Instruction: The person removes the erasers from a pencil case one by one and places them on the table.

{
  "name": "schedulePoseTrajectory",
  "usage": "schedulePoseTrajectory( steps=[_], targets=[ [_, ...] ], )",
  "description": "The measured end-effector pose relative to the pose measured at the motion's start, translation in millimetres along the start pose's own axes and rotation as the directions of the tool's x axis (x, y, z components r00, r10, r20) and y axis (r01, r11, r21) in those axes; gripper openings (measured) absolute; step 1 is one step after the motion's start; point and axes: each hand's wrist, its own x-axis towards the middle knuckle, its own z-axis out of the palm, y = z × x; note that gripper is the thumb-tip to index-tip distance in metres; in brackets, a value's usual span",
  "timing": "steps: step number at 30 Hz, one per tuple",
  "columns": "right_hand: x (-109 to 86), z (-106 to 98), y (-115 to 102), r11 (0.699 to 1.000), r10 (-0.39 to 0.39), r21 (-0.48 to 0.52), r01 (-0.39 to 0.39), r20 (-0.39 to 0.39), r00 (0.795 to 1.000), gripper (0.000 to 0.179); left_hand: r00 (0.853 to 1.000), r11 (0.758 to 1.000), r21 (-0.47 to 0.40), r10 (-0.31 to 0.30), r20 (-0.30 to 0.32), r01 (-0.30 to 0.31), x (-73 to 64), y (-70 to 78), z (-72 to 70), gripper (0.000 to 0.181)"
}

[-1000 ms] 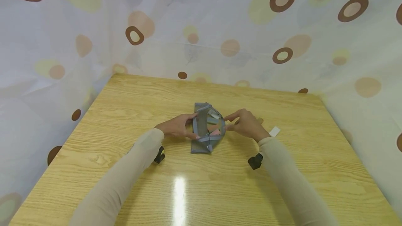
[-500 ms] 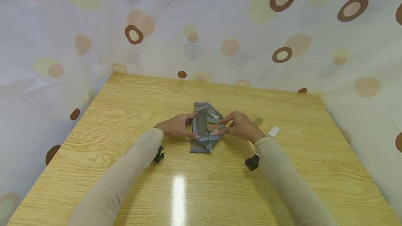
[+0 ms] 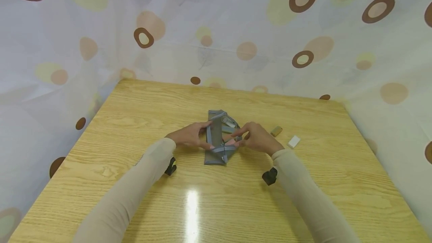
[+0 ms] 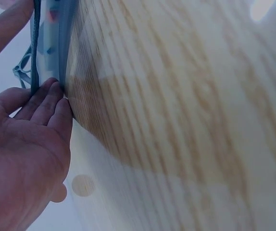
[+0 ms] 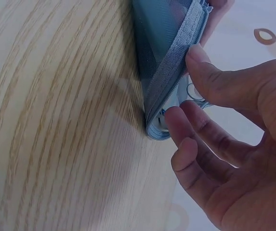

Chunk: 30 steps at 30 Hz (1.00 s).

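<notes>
A grey-blue mesh zipper pouch (image 3: 216, 132) lies unzipped on the table, its mouth facing up. Inside it show a pink piece (image 3: 231, 142), a pale cylindrical thing (image 3: 229, 122) and other small items that I cannot make out. My left hand (image 3: 191, 135) holds the pouch's left side, with fingers and thumb spread along the rim. At the right rim, my right hand (image 3: 257, 137) has its thumb on the zip edge (image 5: 176, 72) and its curled fingers at the opening. The fingers' contact inside is partly hidden.
To the right of the pouch lie a small brownish-yellow block (image 3: 276, 131) and a white eraser-like block (image 3: 294, 141). The wooden table (image 3: 152, 205) meets a patterned cloth (image 3: 216, 59) at its back and sides.
My right hand has shifted left, from the outside of the right rim to over the opening. The brownish-yellow block behind it shows fully now. My left hand stays in place.
</notes>
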Motion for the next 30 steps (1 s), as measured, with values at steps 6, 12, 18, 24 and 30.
schedulePoseTrajectory(
  steps=[6, 12, 18, 24, 30],
  targets=[
    [-0.2, -0.1, -2.3, 1.0, 0.006, -0.018, -0.006, -0.002, 1.0, 0.023, 1.0, 1.0, 0.016, 0.008, -0.005, -0.008, 0.7, -1.1, -0.5, 0.103],
    [1.1, -1.0, -1.3, 1.0, 0.018, -0.011, -0.018, 0.011, 1.0, 0.023, 1.0, 1.0, 0.017, 0.0, -0.012, 0.0, 1.0, -1.9, -0.4, 0.103],
    [4.2, -1.4, 3.5, 1.0, -0.001, 0.001, 0.001, 0.039, 0.999, 0.021, 1.0, 1.0, 0.012, -0.002, -0.011, 0.002, 0.6, -1.6, 0.1, 0.104],
    [7.0, -1.9, 4.5, 1.0, 0.0, -0.014, 0.0, 0.042, 0.999, 0.021, 1.0, 1.0, 0.002, -0.009, -0.01, 0.009, -0.3, 0.1, -0.1, 0.103],
    [9.0, -4.9, 4.1, 0.999, -0.027, -0.032, 0.03, 0.078, 0.997, 0.023, 1.0, 1.0, 0.013, -0.004, -0.004, 0.004, 0.0, -0.3, 0.2, 0.103]
  ],
)
